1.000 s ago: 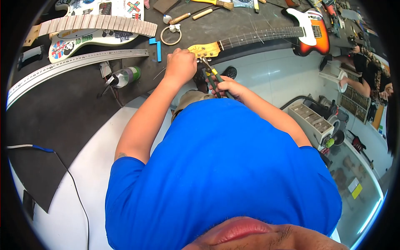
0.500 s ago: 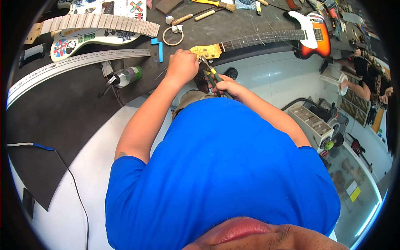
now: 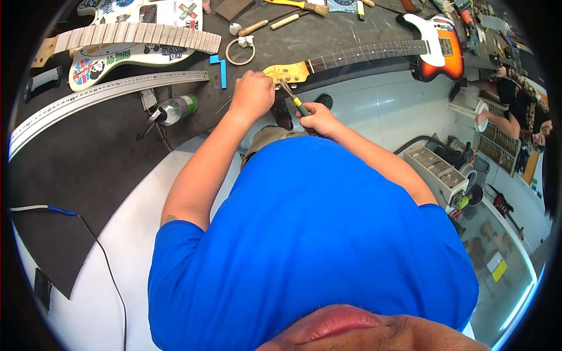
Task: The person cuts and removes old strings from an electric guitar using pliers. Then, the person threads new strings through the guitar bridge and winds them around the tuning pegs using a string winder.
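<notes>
An electric guitar with a sunburst body (image 3: 451,55) lies along the front of the bench, its pale wooden headstock (image 3: 287,72) pointing left. My left hand (image 3: 253,93) is at the headstock's left end, fingers curled together; what they pinch is hidden. My right hand (image 3: 320,120) grips a pair of pliers (image 3: 301,107) with green and yellow handles. The handles are close together, and the metal jaws are at the tuners on the headstock's near edge. Thin loose strings stick up over the fretboard (image 3: 366,55).
Left on the bench are a stickered white guitar body (image 3: 126,58), a loose neck (image 3: 137,38), a long ruler (image 3: 111,88) and a spray bottle (image 3: 175,110). A blue string winder (image 3: 222,70) lies near my left hand. Another person (image 3: 515,111) sits at the far right.
The pliers' handles have closed together in my right hand, from spread before. The loose strings over the fretboard look lower. My left hand stays at the headstock.
</notes>
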